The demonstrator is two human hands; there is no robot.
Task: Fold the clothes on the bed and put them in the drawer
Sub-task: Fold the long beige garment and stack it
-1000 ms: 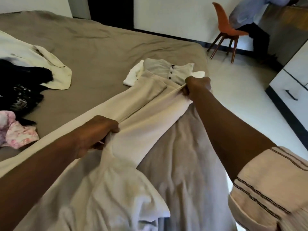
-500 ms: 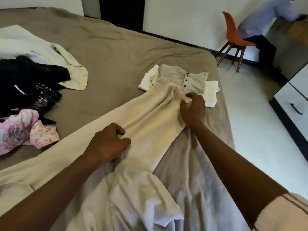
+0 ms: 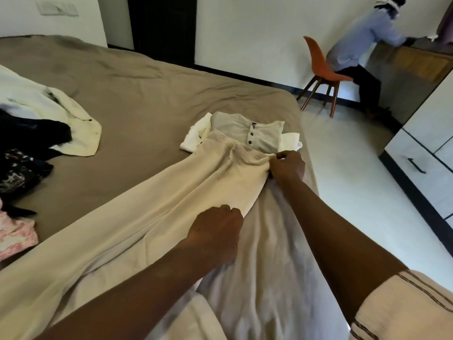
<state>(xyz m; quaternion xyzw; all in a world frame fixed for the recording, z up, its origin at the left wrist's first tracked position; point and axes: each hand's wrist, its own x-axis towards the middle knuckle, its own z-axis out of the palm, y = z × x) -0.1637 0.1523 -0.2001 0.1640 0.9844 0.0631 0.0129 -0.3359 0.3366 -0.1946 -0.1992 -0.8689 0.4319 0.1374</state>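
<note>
Both grips (image 3: 215,233) (image 3: 286,168) tight on trousers (image 3: 159,217)

We're in a bedroom at home: a wide bed (image 3: 137,99) under a taupe sheet, cream trousers (image 3: 171,204) spread across it, loose clothes (image 3: 36,133) heaped at its left edge. White drawers (image 3: 426,168) with a black handle stand on the right, an orange chair (image 3: 318,62) with wooden legs on the pale floor (image 3: 348,173), a dark doorway (image 3: 161,28) behind.
</note>
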